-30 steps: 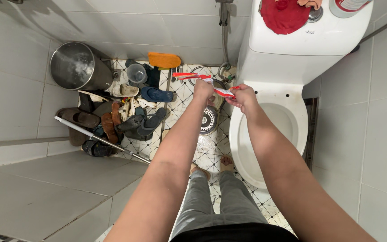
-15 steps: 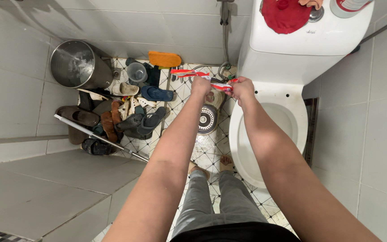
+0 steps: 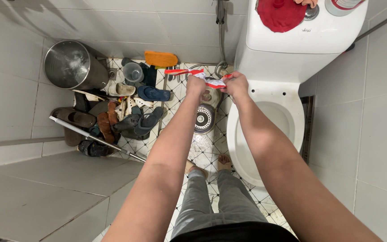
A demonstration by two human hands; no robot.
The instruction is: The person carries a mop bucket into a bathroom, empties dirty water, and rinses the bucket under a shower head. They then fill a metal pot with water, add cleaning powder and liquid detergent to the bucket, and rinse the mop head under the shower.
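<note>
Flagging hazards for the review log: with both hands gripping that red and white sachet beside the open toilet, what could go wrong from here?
1. The left hand and right hand pull the red and white sachet apart; it may burst and spill onto the patterned floor tiles rather than into the toilet bowl.
2. A torn strip could drop into the bowl.
3. The floor looks wet near the bare feet, so slipping seems possible.

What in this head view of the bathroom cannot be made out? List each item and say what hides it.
- Red and white packet, head view: its middle is hidden by the left hand and right hand; contents unseen.
- Red cloth on the toilet tank: cut by the top edge.
- Shoe pile: too tangled to count.
</note>
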